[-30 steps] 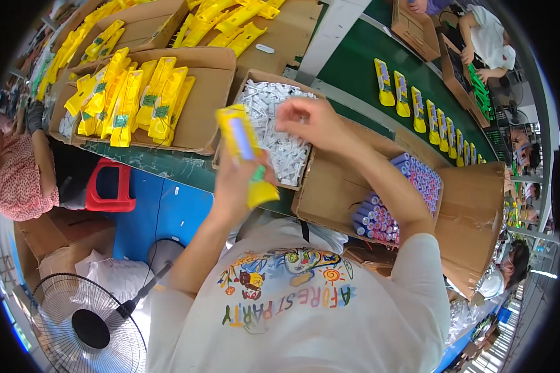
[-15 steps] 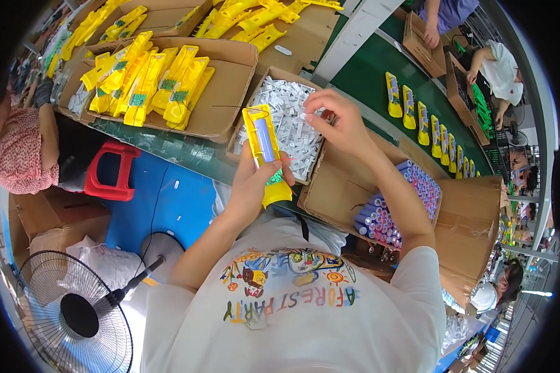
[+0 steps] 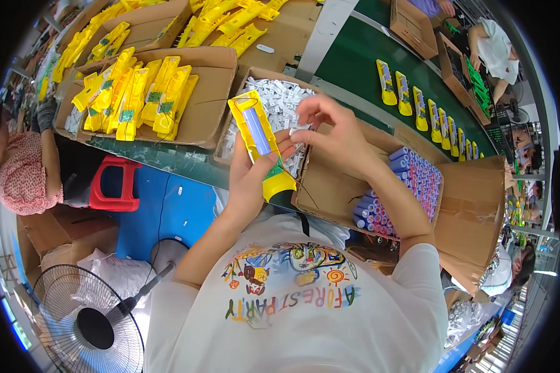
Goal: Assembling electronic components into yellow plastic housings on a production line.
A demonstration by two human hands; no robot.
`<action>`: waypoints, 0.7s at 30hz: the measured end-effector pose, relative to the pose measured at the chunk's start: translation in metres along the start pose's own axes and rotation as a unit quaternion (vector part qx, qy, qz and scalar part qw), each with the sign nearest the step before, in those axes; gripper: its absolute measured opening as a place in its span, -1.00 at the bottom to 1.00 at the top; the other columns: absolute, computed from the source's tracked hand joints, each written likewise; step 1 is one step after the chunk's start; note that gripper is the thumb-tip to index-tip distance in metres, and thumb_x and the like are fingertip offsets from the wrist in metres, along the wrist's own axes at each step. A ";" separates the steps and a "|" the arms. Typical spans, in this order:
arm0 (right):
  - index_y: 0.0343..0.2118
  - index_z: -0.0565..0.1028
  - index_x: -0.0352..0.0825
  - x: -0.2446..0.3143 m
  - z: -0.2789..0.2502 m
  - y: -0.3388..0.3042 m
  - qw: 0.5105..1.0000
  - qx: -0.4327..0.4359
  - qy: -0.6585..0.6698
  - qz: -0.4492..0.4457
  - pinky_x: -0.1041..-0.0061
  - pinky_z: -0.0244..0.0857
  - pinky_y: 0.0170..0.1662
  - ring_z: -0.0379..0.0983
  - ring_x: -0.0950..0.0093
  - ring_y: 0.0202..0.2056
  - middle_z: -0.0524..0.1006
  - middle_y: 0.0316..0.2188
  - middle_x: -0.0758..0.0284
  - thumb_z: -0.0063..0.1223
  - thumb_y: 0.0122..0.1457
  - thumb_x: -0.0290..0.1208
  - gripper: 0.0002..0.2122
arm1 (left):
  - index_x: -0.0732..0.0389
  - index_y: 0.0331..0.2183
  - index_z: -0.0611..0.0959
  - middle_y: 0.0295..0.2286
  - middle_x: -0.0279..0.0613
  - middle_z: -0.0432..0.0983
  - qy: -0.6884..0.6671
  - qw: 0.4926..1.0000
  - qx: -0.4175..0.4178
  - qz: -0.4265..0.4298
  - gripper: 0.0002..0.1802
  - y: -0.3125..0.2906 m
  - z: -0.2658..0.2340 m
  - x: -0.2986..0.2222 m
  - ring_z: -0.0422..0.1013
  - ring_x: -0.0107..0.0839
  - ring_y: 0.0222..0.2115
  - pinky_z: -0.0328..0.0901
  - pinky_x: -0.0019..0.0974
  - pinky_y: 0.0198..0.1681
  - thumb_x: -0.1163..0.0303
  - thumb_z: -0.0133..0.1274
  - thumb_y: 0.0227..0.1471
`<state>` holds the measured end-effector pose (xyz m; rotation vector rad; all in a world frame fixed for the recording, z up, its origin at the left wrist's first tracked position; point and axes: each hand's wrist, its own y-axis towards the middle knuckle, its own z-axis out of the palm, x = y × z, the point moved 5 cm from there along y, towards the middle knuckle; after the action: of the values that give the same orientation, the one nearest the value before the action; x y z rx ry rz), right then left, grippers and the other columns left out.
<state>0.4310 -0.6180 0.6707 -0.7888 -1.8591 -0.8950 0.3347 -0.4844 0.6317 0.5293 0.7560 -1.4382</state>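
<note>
My left hand (image 3: 247, 183) is closed around a yellow plastic housing (image 3: 239, 113), tilted with its open side up. A purple cylindrical battery (image 3: 256, 132) lies in it, and a green circuit board (image 3: 272, 169) shows partly below, near my thumb. Thin dark wires loop from the housing. Close to its right edge, my right hand (image 3: 336, 130) pinches a small white plastic piece (image 3: 294, 132), partly hidden by the fingers. Behind both hands stands a cardboard box of similar white plastic parts (image 3: 277, 99).
Purple batteries (image 3: 410, 186) fill part of a cardboard box at right. Yellow housings with boards (image 3: 130, 99) lie in a box at left. Several finished-looking yellow units (image 3: 420, 109) line a green surface. A red stool (image 3: 115, 184) and a fan (image 3: 95, 328) stand left; co-workers sit nearby.
My right hand has come down and left, closer to the housing, and the white piece now shows at its fingertips. The housing has turned slightly. The whole view has shifted a little.
</note>
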 end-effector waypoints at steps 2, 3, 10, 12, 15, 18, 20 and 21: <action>-0.48 0.52 -0.37 -0.012 -0.005 -0.003 0.996 0.064 -0.021 0.055 0.62 0.26 -0.41 0.33 0.66 -0.51 0.49 -0.51 0.44 0.30 -0.04 -0.44 -0.84 | 0.19 0.13 0.04 0.02 0.21 0.27 0.003 1.000 0.025 0.001 -0.35 0.000 0.000 0.003 0.34 -0.05 0.01 0.27 -0.11 0.08 0.59 -0.15 0.02; -0.52 0.53 -0.37 -0.019 -0.004 -0.005 0.985 0.132 -0.044 0.106 0.63 0.23 -0.44 0.30 0.68 -0.55 0.47 -0.58 0.48 0.30 -0.03 -0.42 -0.84 | 0.19 0.13 0.04 0.02 0.21 0.27 0.004 1.000 0.024 0.003 -0.35 0.000 0.001 0.003 0.34 -0.05 0.01 0.27 -0.11 0.08 0.59 -0.15 0.02; -0.52 0.54 -0.39 0.000 -0.024 0.014 0.991 0.055 -0.099 0.073 0.69 0.13 -0.51 0.24 0.78 -0.58 0.44 -0.64 0.50 0.23 0.06 -0.35 -0.80 | 0.16 0.10 0.10 -0.27 -0.16 0.33 0.154 0.981 0.067 -0.092 -0.43 -0.003 0.004 0.011 0.39 -0.43 -0.38 0.35 -0.33 -0.31 0.37 -0.04 0.12; -0.52 0.53 -0.39 0.002 -0.020 0.014 0.987 0.089 -0.110 0.082 0.69 0.13 -0.52 0.23 0.78 -0.58 0.44 -0.64 0.50 0.22 0.07 -0.35 -0.80 | 0.16 0.08 0.12 -0.31 -0.22 0.31 0.134 0.984 0.067 -0.098 -0.46 -0.003 0.005 0.013 0.36 -0.49 -0.45 0.33 -0.37 -0.39 0.30 -0.04 0.16; -0.53 0.52 -0.40 0.001 -0.018 0.014 0.986 0.099 -0.096 0.098 0.69 0.13 -0.53 0.23 0.78 -0.59 0.44 -0.65 0.50 0.22 0.07 -0.36 -0.80 | 0.17 0.06 0.14 -0.33 -0.24 0.33 0.205 0.972 0.102 -0.042 -0.51 0.003 0.001 0.017 0.37 -0.52 -0.50 0.34 -0.41 -0.43 0.21 -0.10 0.22; -0.56 0.51 -0.40 0.001 -0.017 0.015 0.985 0.104 -0.075 0.116 0.70 0.12 -0.53 0.22 0.77 -0.60 0.42 -0.66 0.51 0.23 0.06 -0.36 -0.79 | 0.19 0.03 0.15 -0.39 -0.25 0.34 0.223 0.962 0.147 -0.046 -0.56 0.006 0.003 0.016 0.36 -0.52 -0.56 0.34 -0.42 -0.46 0.23 -0.13 0.23; -0.56 0.51 -0.39 -0.001 -0.020 0.016 0.980 0.090 -0.094 0.152 0.71 0.11 -0.53 0.20 0.77 -0.59 0.42 -0.66 0.53 0.25 0.05 -0.36 -0.78 | 0.19 0.03 0.16 -0.44 -0.25 0.35 0.185 0.965 0.167 -0.084 -0.57 0.006 0.006 0.014 0.36 -0.51 -0.59 0.35 -0.42 -0.48 0.24 -0.13 0.23; -0.56 0.51 -0.39 -0.002 -0.019 0.016 0.980 0.094 -0.093 0.151 0.71 0.11 -0.53 0.20 0.77 -0.59 0.42 -0.66 0.53 0.25 0.05 -0.36 -0.78 | 0.19 0.03 0.16 -0.44 -0.25 0.35 0.185 0.966 0.163 -0.082 -0.57 0.005 0.005 0.014 0.36 -0.51 -0.59 0.35 -0.42 -0.48 0.24 -0.13 0.23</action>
<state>0.4532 -0.6253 0.6795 -1.0283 -1.8855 -0.4596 0.3403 -0.4970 0.6238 1.0291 0.8755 -1.6522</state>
